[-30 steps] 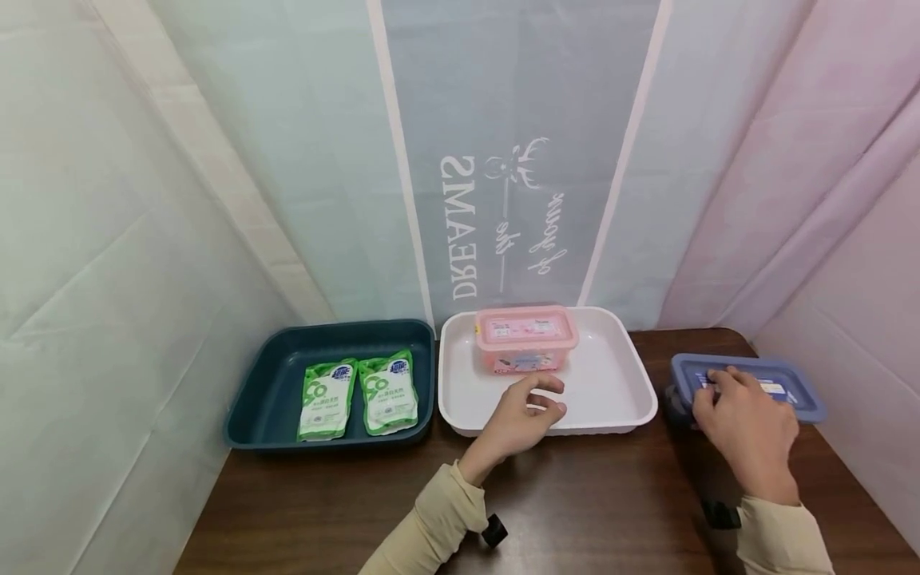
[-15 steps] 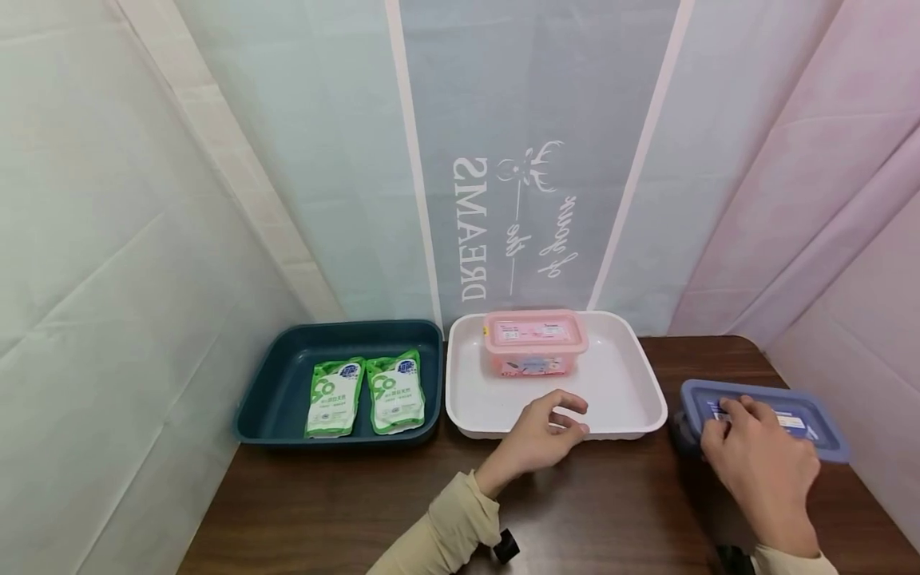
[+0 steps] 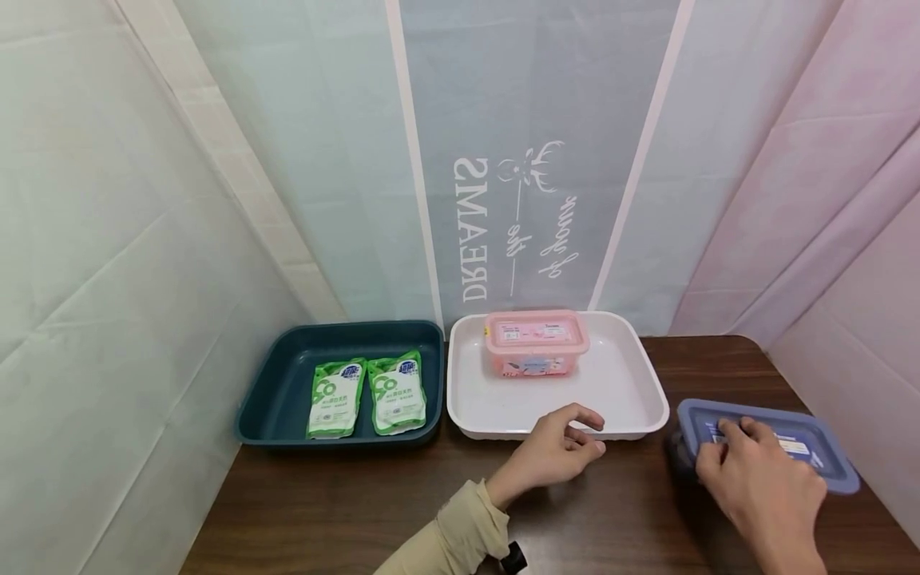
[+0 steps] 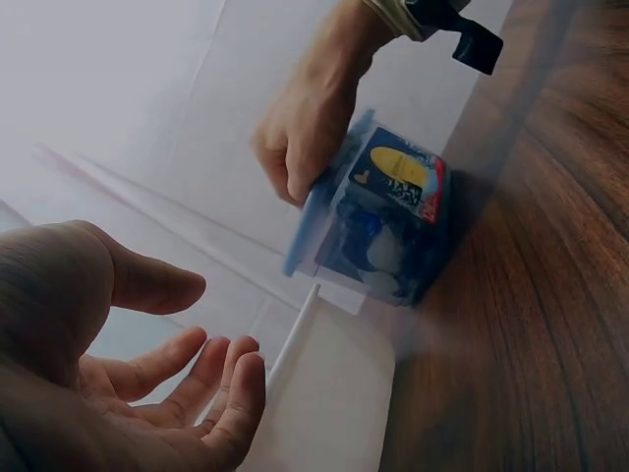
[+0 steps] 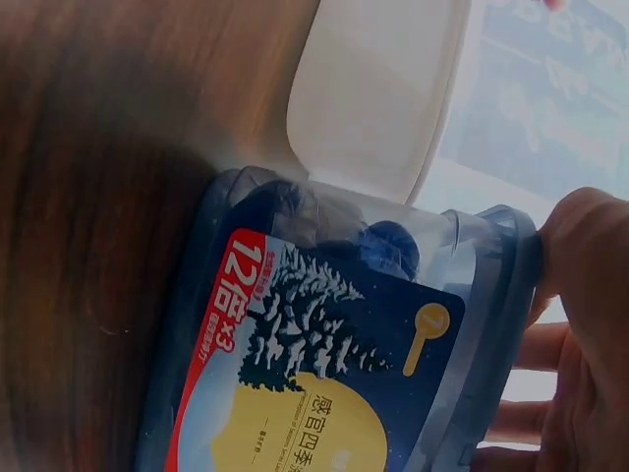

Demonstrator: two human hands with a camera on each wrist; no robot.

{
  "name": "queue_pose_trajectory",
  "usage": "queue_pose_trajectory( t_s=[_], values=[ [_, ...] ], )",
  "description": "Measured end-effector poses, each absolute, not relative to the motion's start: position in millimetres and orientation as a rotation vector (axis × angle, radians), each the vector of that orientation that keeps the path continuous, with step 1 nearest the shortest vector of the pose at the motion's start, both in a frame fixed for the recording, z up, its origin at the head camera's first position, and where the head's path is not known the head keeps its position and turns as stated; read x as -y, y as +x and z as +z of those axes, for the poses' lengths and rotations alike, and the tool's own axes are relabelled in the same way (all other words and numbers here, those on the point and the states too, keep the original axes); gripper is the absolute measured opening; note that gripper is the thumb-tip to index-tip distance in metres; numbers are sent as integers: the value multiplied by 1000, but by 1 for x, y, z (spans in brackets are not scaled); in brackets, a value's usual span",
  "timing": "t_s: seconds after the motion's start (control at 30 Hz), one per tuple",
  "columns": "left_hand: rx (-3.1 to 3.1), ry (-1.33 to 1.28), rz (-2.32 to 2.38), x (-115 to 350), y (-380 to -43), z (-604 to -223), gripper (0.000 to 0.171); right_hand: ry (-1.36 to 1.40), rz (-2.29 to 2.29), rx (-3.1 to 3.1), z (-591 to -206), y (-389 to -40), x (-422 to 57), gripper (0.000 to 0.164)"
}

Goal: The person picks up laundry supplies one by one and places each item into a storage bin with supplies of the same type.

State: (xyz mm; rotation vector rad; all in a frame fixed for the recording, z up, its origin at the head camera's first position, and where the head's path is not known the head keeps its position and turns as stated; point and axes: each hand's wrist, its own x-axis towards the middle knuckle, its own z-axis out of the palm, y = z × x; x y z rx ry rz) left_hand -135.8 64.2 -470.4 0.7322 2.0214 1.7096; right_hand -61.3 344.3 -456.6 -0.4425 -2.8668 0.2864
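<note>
At the right of the head view stands a laundry pod box point(image 3: 798, 443) with a blue lid, see-through walls and a dark printed label. My right hand point(image 3: 765, 479) grips its lid from above, fingers bent on the top. Blue and white pods show through the wall of the box in the left wrist view. My left hand point(image 3: 553, 449), loosely curled around nothing, hovers at the front edge of the white tray point(image 3: 496, 399). Inside that tray, towards the back, sits a pink lidded box point(image 3: 537, 343).
Left of the white tray is a dark teal tray point(image 3: 280, 399) with two green-and-white pouches lying in it, a left pouch point(image 3: 336, 399) and a right pouch point(image 3: 398, 395). Both trays stand on a brown wooden table point(image 3: 345, 511), with fabric curtains point(image 3: 345, 160) behind and at the sides.
The blue-lidded laundry pod box has come nearer to me along with my right hand and turned slightly. My left hand has drifted a little rightward and down. The view has also shifted slightly.
</note>
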Motion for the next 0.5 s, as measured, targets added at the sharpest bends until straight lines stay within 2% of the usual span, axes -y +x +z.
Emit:
queue_pose_trajectory(
  t_s=[0.5],
  values=[
    [-1993,770,1668,-72,-127,-473,28,-391,155,2905,-456,-35,-304,59]
  ],
)
